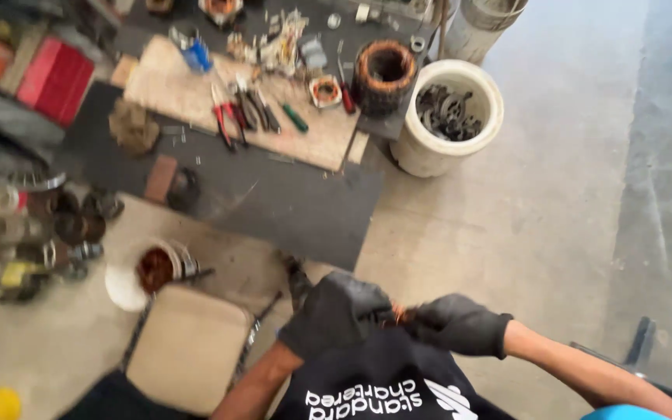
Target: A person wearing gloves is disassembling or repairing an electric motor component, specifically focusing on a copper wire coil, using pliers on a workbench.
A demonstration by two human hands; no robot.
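Copper wire [397, 314]: a small reddish tuft, pinched between my two gloved hands, low in view and just above my dark apron [383, 385].
Left hand [336, 313]: black glove, fingers curled together and clamped on the wire's left side; bare forearm runs down-left.
Right hand [456, 325]: black glove, fingers closed on the wire's right side, touching the left hand at the wire; bare forearm runs down-right.
Stool [188, 348]: beige square seat on a wire frame, just left of my left arm.
White tub [138, 272]: small, holding reddish-brown material (too blurred to tell what), touching the stool's upper-left corner.
Black mat [297, 206]: dark sheet on the concrete floor [538, 225], beyond my hands.
Board [196, 97]: pale wooden slab lying on the mat, upper middle.
Pliers [223, 120]: red-handled, on the board, among several other hand tools; a green-handled screwdriver [295, 118] lies just right of them.
Stator [383, 75]: dark ring wound with copper, standing at the board's right end.
White bucket [445, 117]: just right of the stator, filled with dark metal pieces.
Red box [56, 78]: upper left, well apart from my hands.
Clutter [33, 233]: motor parts and cans at left edge (blurred).
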